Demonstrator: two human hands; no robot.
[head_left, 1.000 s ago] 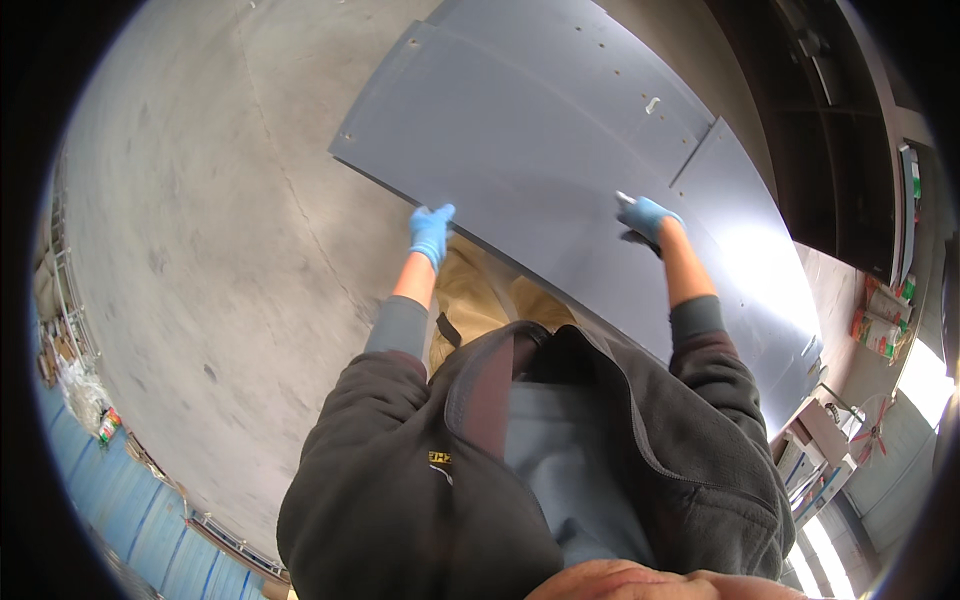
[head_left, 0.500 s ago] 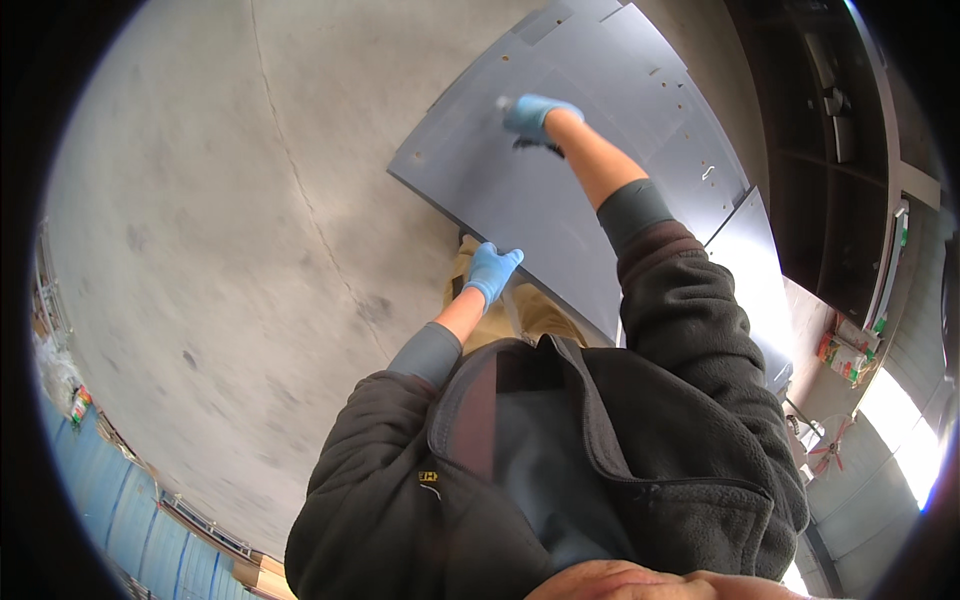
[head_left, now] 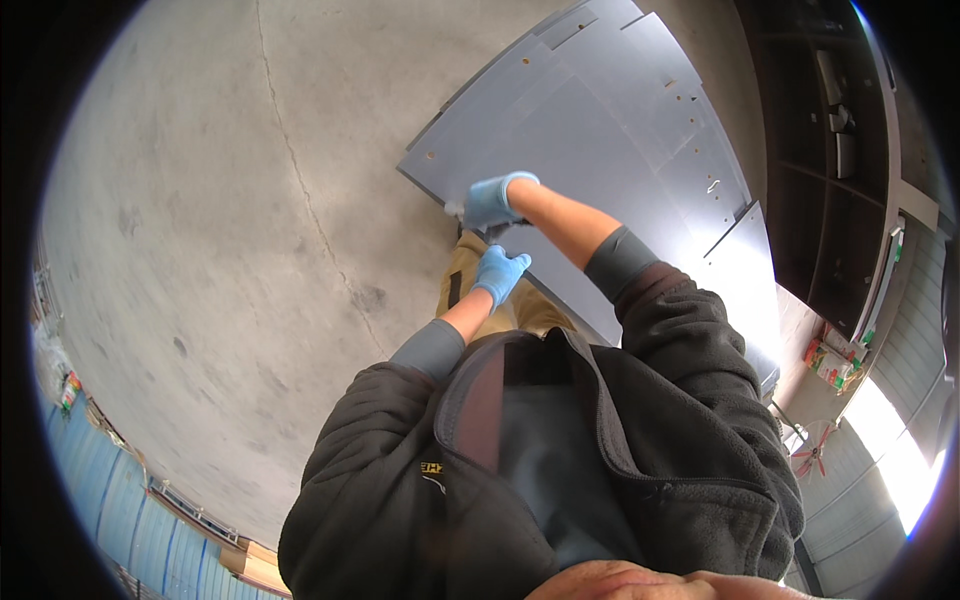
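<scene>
A large grey panel with small holes lies in front of me, on top of other grey boards. At its near edge my left hand, in a blue glove, is closed on the board's rim. Over the same edge, just beyond the left hand, my right hand is closed, also in a blue glove. It grips something with a whitish tip on the left and a dark part below, blurred and mostly hidden by the glove, so I cannot tell its kind.
Concrete floor with a long crack spreads to the left. A dark brown shelf unit lies at the right, with a red and white package and a red-bladed fan nearer. Blue corrugated wall stands at the lower left.
My right hand has swept left and toward me, from over the panel's middle to its near edge. The left hand remains at the edge, and the view has shifted slightly.
</scene>
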